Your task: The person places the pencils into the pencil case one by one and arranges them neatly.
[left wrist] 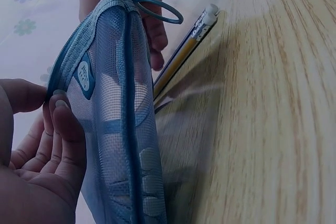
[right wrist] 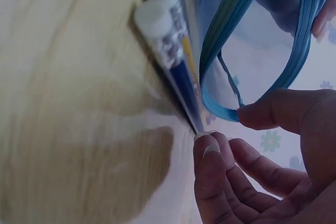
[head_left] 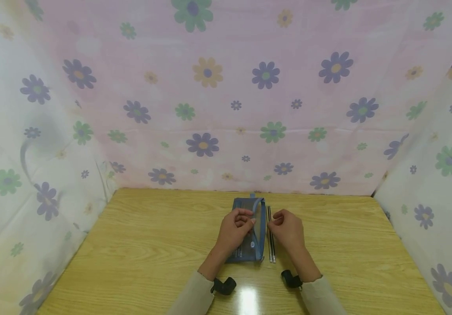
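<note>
A blue mesh zip pencil case (head_left: 239, 253) lies on the table with its zipped mouth gaping on the right side. My left hand (head_left: 235, 228) pinches the zipper edge (left wrist: 68, 66) between thumb and fingertips. Just right of the case lie two pencils (head_left: 271, 251) side by side, white erasers toward me; dark blue and yellow show on their barrels. My right hand (head_left: 290, 229) is over them. In the right wrist view its fingertips (right wrist: 210, 153) are right at a pencil barrel, while the thumb tip meets the blue zipper band (right wrist: 226, 113), apart from the fingers.
The wood-grain table (head_left: 151, 245) runs back to a flowered cloth (head_left: 226, 109), which also hangs along both sides. A black wrist camera (head_left: 225, 286) sits under the left wrist, another black camera (head_left: 290, 278) under the right. A zipper ring (left wrist: 163, 9) sticks out from the case's end.
</note>
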Available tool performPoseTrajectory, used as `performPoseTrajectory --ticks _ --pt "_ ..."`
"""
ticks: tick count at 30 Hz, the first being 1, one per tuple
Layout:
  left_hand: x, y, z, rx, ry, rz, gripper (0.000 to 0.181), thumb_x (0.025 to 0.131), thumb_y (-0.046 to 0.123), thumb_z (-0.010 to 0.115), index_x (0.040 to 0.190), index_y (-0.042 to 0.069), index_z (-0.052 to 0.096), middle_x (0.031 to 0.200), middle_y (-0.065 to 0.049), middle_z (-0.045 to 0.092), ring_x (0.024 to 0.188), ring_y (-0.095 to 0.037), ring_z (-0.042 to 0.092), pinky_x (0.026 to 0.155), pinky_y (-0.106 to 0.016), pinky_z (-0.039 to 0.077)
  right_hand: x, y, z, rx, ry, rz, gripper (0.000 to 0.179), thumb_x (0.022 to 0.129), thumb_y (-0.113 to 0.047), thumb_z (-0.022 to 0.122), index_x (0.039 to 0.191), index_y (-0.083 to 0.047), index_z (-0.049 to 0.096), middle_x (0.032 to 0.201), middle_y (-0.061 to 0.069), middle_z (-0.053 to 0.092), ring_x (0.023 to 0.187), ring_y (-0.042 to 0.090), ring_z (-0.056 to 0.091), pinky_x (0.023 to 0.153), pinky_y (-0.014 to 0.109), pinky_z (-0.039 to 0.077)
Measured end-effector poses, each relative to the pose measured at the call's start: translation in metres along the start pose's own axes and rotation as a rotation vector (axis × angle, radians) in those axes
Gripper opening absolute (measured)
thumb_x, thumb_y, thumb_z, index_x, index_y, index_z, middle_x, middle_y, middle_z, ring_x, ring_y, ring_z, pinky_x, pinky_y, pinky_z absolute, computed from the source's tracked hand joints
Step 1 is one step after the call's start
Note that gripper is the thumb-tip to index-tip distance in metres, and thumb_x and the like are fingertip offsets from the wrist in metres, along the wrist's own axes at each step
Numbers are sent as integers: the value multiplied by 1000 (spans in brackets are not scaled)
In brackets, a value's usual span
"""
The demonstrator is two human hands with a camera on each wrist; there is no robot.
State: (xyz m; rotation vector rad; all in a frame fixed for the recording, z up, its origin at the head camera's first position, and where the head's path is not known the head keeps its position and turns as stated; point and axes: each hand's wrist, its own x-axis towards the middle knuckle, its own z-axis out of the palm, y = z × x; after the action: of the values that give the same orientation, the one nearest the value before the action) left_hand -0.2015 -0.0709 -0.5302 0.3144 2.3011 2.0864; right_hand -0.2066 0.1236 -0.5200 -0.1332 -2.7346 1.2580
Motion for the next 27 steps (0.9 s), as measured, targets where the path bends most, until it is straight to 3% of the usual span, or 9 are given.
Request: performPoseTrajectory --ticks 8,17,27 --pt "-1 1 1 -9 3 0 25 101 12 74 124 1 69 95 -15 72 76 -27 69 69 -44 62 0 2 -3 -50 -41 26 20 84 -14 79 96 1 73 80 9 75 67 20 68 56 34 53" --pt "0 1 1 -13 3 -6 25 102 11 73 124 0 69 95 -13 71 76 -25 69 70 -48 62 0 3 -4 -101 -85 54 20 85 -16 82 93 0 72 79 7 72 66 19 65 56 35 51" --pt "-1 0 -1 -8 -8 -6 27 102 13 74 124 0 69 97 -15 72 80 -24 70 69 -28 59 1 7 -1 -130 -84 61 19 86 -18 82 92 -2 73 80 8 70 67 22 63 58 38 50"
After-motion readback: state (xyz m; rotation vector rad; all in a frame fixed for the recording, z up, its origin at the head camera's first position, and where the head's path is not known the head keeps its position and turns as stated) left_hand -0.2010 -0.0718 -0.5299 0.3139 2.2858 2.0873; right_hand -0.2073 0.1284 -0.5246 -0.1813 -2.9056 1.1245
